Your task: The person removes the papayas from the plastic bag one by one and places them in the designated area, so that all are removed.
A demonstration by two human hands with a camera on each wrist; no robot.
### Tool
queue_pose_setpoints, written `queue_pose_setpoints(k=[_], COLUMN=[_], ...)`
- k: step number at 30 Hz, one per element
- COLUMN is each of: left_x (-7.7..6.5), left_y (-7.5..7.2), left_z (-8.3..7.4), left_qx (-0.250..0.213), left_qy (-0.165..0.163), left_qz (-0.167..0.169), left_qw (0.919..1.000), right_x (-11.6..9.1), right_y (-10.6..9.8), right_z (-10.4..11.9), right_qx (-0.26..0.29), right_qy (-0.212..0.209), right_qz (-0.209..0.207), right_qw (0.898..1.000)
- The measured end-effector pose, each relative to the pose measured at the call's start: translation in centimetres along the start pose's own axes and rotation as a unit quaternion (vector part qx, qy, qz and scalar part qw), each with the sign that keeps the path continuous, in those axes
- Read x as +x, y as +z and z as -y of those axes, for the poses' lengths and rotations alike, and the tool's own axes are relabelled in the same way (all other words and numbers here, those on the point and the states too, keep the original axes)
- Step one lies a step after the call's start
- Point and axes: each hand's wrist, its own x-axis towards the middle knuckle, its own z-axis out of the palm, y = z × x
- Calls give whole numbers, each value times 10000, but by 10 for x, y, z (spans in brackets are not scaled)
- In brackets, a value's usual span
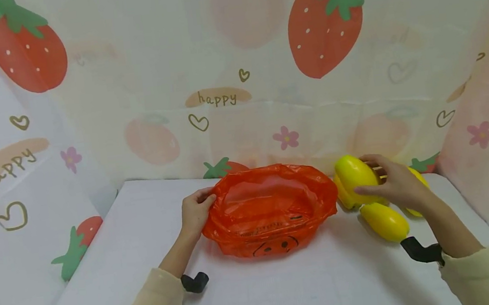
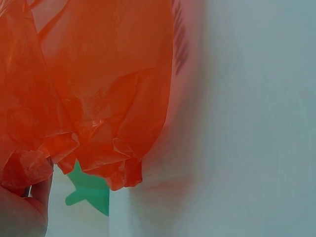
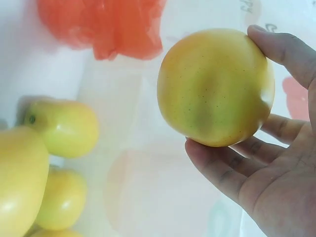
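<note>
A red plastic bag (image 1: 254,242) stands with its mouth spread wide at the middle of the table, part of a printed face on its front. My left hand (image 1: 198,210) pinches the bag's left rim between thumb and fingers. In my right hand (image 1: 399,182) is a smooth yellow mango (image 3: 215,89), raised just right of the bag; thumb and fingers grip its sides. Beneath and beside that hand lie several more yellow mangoes, one (image 1: 386,222) nearest the front and another (image 3: 64,127) showing its stem end in the right wrist view.
The white table (image 1: 261,296) is backed by a pale cloth (image 1: 151,92) printed with strawberries, hearts and flowers, which also hangs at both sides. Black wrist mounts (image 1: 196,282) stick out from both sleeves.
</note>
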Motion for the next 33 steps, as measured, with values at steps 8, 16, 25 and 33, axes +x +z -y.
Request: queue_pose_setpoints(k=[8, 16, 25, 33], left_x=[0, 1, 0, 1], left_y=[1, 1, 0, -1], left_z=[0, 1, 0, -1], left_qx=[14, 19, 10, 16], left_qy=[79, 102, 60, 43], left_qz=[-3, 41, 34, 104], left_qw=[10000, 9999, 10000, 9999], right_x=[-11, -18, -32, -42], right_y=[-6, -10, -19, -21], right_z=[-17, -38, -64, -81], right_qx=[-171, -309, -535, -498], right_qy=[-4, 128, 375, 599], right_qz=[-158, -274, -305, -260], right_qw=[9997, 9991, 9974, 9966])
